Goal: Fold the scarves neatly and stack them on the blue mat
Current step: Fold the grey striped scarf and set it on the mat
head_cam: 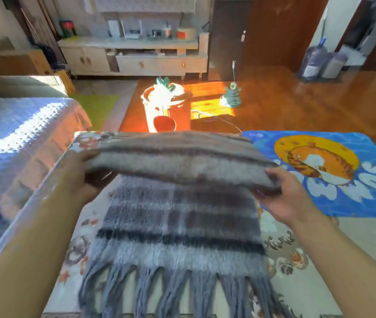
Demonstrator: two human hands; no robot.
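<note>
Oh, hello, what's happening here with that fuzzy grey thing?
A person is folding a grey striped scarf on a flower-patterned table. The left hand and the right hand each grip one side of a folded part, held up above the rest of the scarf. The fringed end lies flat near the table's front edge. The blue mat, where folded scarves should be stacked, lies to the right with no scarf on it yet.

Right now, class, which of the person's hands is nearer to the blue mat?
Right. The right hand grips the grey scarf's folded edge just beside the blue mat's near-left edge; the left hand holds the scarf's opposite side, a whole scarf-width farther away.
</note>
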